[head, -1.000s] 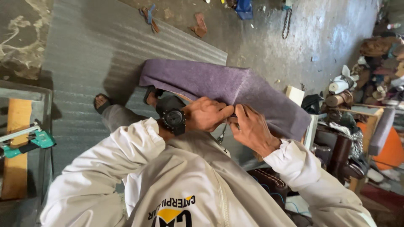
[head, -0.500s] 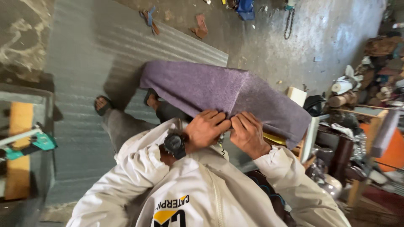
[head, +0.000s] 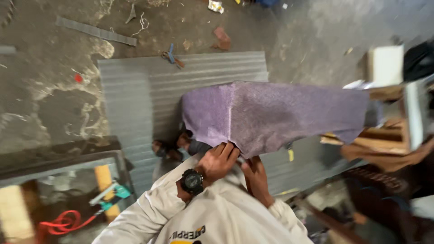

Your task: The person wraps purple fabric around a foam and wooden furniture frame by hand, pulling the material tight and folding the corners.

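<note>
A large purple felt-like sheet hangs spread out in front of me, above the floor. My left hand, with a black watch on its wrist, grips the sheet's near edge from below. My right hand pinches the same edge right beside it, fingers closed on the fabric. Both arms wear cream-white sleeves. The sheet's far right end lies over wooden pieces. My sandalled feet show under the sheet.
Corrugated metal sheets lie on the dirty concrete floor beneath. A glass-topped frame at lower left holds a teal tool and a red cord. Stacked wood and clutter crowd the right side. Scraps litter the far floor.
The purple sheet has been raised and spread wider, and both hands have shifted along its near edge. The view has tilted more toward the floor.
</note>
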